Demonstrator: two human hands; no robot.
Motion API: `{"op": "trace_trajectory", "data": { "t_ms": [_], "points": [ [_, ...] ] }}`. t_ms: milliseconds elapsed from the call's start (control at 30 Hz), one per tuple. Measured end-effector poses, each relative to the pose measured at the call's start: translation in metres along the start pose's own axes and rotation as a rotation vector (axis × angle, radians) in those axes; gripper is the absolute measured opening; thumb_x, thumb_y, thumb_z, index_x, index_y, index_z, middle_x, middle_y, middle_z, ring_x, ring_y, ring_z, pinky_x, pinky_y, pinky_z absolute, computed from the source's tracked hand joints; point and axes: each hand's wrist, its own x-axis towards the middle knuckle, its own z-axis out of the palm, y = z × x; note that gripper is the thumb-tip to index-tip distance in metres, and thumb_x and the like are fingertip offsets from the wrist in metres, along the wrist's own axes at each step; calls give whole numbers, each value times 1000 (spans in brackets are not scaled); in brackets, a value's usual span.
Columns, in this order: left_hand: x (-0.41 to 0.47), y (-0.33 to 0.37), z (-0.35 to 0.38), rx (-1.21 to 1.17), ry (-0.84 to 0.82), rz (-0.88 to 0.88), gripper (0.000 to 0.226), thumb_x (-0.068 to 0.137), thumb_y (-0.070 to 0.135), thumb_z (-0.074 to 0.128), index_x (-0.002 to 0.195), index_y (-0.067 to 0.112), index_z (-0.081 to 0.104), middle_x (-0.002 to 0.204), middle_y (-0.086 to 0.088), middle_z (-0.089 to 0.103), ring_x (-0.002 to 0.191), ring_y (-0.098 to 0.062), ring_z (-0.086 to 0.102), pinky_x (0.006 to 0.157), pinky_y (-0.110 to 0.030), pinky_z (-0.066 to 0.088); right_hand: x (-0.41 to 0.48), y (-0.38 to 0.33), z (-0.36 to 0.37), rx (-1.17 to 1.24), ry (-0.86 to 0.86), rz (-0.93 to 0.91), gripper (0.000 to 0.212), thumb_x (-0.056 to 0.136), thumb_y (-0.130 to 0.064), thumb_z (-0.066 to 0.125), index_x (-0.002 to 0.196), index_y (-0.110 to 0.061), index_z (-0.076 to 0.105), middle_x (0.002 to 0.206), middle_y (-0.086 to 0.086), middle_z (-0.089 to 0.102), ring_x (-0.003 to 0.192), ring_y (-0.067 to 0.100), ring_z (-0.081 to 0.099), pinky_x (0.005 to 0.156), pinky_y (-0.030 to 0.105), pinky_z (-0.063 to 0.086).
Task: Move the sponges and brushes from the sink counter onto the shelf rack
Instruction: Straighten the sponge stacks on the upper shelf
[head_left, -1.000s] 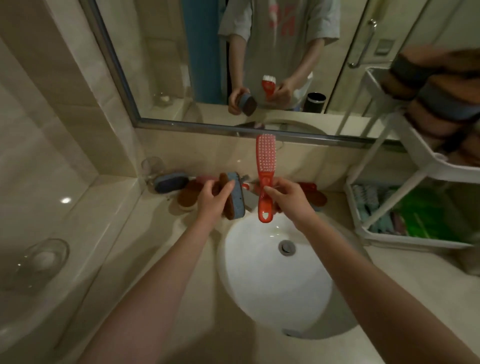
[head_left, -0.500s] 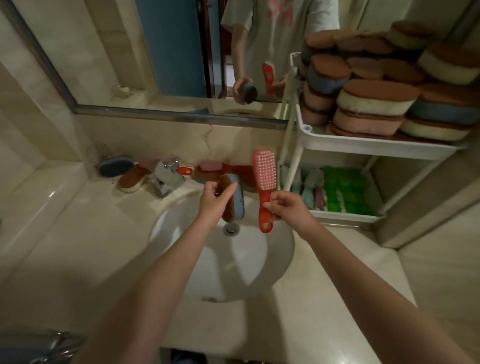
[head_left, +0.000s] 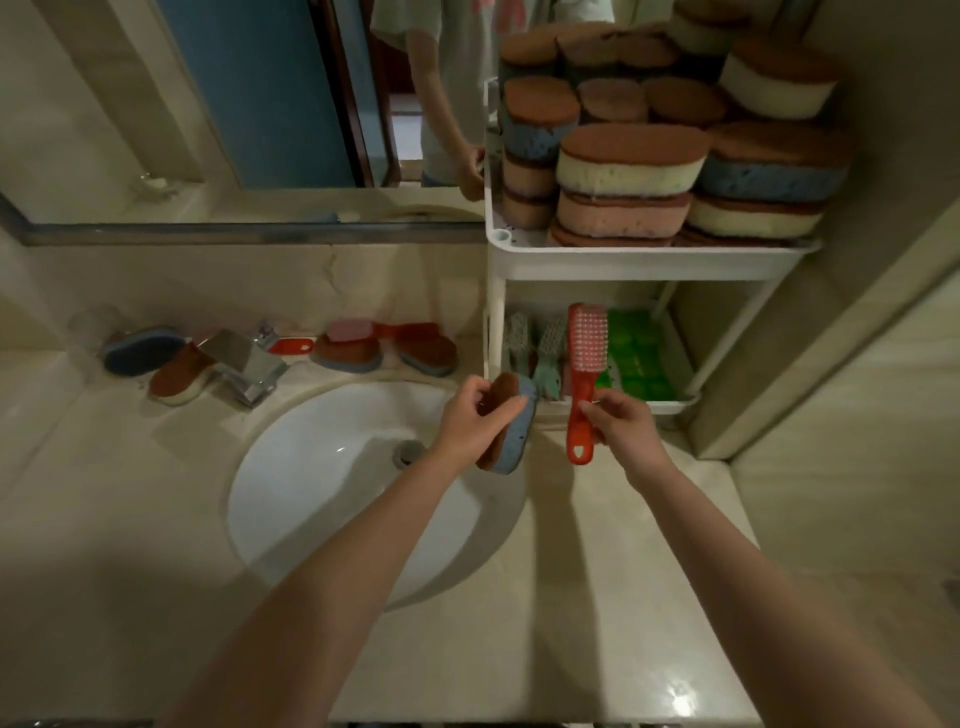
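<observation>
Both hands are up by the right edge of the sink basin (head_left: 322, 483), right in front of the shelf rack (head_left: 649, 258). The left hand (head_left: 465, 423) has its fingers curled round a blue sponge (head_left: 522, 441) with a brown scrub face, and the sponge stands on edge.

The right hand (head_left: 623, 426) pinches the red brush (head_left: 586, 358) low on its handle, thumb and fingertips closed on it. The brush is upright with its pale bristle head on top, and the head lines up with the rack's lower tray (head_left: 675, 406). I can't tell from here whether it touches the tray.

On the rack's top tier there's a stack of sponges (head_left: 628, 166), brown tops over cream, blue and pink bodies, piled several deep. In the lower tray, pale brushes (head_left: 550, 345) sit to the left and green items (head_left: 636, 358) to the right.

There's plenty along the back of the counter (head_left: 597, 597), too. A dark blue sponge (head_left: 140, 348) is propped at the far left, with a brown-and-cream sponge (head_left: 179, 376) just beside it, next to the faucet (head_left: 244, 364). A red handle (head_left: 291, 345) pokes out behind the faucet. To its right are two brown-faced sponges (head_left: 428, 356), the nearer one carrying a pink piece (head_left: 349, 329).
</observation>
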Motion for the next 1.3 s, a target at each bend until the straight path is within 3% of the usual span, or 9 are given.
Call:
{"op": "trace_trajectory", "data": {
  "t_ms": [133,267,333,433,533,700,1000,1167,1300],
  "points": [
    [9,10,17,53,-52,17,32,75,43,72,80,26,46,94,-6,61,94,-25,62,84,-42,50,27,0,-17,-9,140,33,18,92,-6,59,108,-4,65,87,7,63,66,11,55,51,9,45],
    [25,30,27,55,-32,19,32,77,44,70,84,24,47,99,-7,61,95,-23,62,76,-34,48,63,-3,-39,-62,185,107,29,91,-9,61,119,-1,62,107,13,65,91,24,63,88,34,52],
    [32,38,30,53,-25,15,33,79,42,69,91,20,49,103,-8,61,96,-22,61,74,-31,47,81,-5,-51,-137,206,149,33,91,-7,60,123,0,59,117,17,64,102,31,64,96,41,50],
    [39,39,33,47,-10,0,39,77,45,70,97,17,51,109,-11,62,100,-24,62,84,-39,51,97,-8,-63,-471,172,182,33,97,-19,51,126,-4,57,118,18,63,107,34,61,88,39,49],
    [40,35,37,34,-4,-18,39,77,45,70,98,18,51,110,-11,62,99,-24,62,84,-38,51,105,-11,-66,-741,189,157,31,101,-25,40,118,-9,60,110,15,64,91,28,59,72,33,42],
    [39,28,40,40,-2,-20,32,79,44,69,91,23,48,106,-9,60,97,-23,60,80,-34,49,118,-9,-64,-833,187,196,24,99,-20,44,109,-7,61,98,10,61,85,26,58,71,33,46],
    [36,30,39,28,8,-25,34,79,43,68,95,18,50,98,-5,60,93,-21,61,78,-35,50,113,-1,-60,-954,160,228,19,94,-8,49,107,0,61,108,16,63,95,29,61,69,30,42],
    [32,37,44,-1,0,-34,34,81,43,67,97,17,51,103,-7,62,95,-23,62,83,-39,52,88,2,-53,-645,314,52,30,93,-12,51,122,-7,57,116,12,62,102,28,61,79,34,49],
    [25,49,45,-105,-54,-95,39,77,49,68,93,17,53,104,-15,65,95,-30,64,82,-41,52,58,-21,-36,-240,138,-150,27,93,-19,57,118,-11,64,115,6,66,107,21,61,90,30,49]
  ]
}}
